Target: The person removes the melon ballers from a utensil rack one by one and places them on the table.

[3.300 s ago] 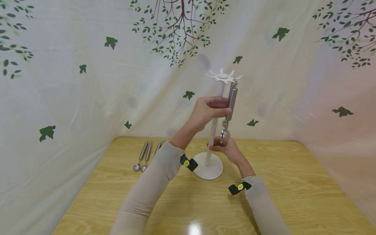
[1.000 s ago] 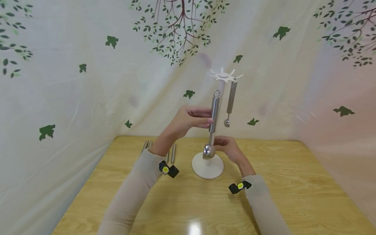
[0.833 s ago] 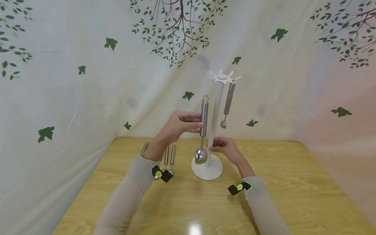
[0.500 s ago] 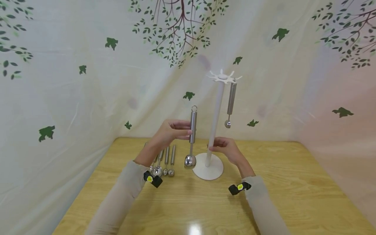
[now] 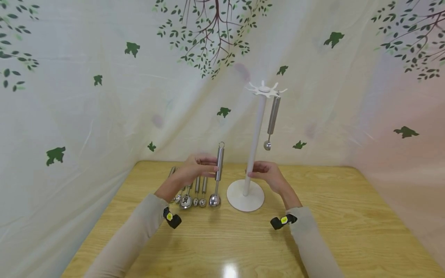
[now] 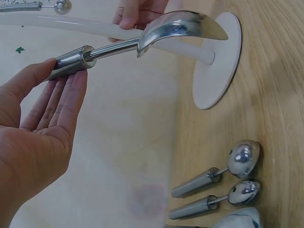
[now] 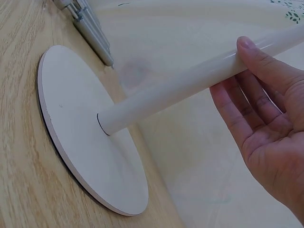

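Observation:
My left hand (image 5: 191,170) pinches the steel handle of an ice cream scoop (image 5: 219,166) between thumb and fingers. The scoop is nearly upright, ring at the top and bowl down. In the left wrist view, the scoop's bowl (image 6: 183,27) is apart from the wooden table. My right hand (image 5: 271,175) grips the lower part of the white stand's pole (image 5: 257,131), thumb on one side and fingers on the other; the right wrist view shows this pole (image 7: 175,88) between them. From one hook of the stand's top hangs a small metal scoop (image 5: 274,116).
Several metal scoops lie in a row on the table left of the stand, among them a small scoop (image 5: 203,201) and a larger one (image 5: 185,201); my left hand partly covers their handles. The stand's round base (image 5: 240,202) rests on the table (image 5: 330,216). A printed curtain (image 5: 114,123) hangs behind.
From beside the small scoop under the stand's hooks, my left hand has carried the ice cream scoop left and down, near the row of scoops. My right hand has stayed at the pole.

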Demonstrator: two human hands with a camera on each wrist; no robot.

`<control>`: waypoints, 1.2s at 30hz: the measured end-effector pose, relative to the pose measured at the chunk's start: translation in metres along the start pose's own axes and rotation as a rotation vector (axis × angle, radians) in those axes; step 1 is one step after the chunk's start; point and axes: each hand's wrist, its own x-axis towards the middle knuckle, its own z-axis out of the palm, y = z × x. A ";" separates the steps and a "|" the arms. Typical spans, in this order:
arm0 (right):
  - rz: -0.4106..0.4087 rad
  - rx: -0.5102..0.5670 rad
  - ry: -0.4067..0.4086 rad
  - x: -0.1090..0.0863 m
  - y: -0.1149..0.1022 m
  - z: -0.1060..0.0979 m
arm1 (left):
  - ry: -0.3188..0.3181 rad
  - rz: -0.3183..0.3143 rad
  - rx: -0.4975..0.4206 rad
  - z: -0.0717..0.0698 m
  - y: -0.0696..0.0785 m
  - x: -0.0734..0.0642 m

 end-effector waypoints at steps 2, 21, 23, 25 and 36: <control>0.005 -0.001 0.000 0.000 -0.001 0.000 | -0.001 -0.012 -0.007 -0.003 -0.007 0.001; 0.014 0.003 0.002 0.001 -0.004 0.001 | -0.019 -0.051 -0.011 -0.020 -0.048 0.011; 0.012 0.003 0.001 0.000 -0.004 0.002 | -0.033 -0.050 0.000 -0.021 -0.050 0.012; 0.010 -0.001 -0.002 0.000 -0.005 0.002 | -0.036 -0.054 0.010 -0.022 -0.052 0.012; 0.009 -0.024 -0.001 -0.001 -0.003 0.002 | 0.097 -0.094 0.062 -0.021 -0.059 0.022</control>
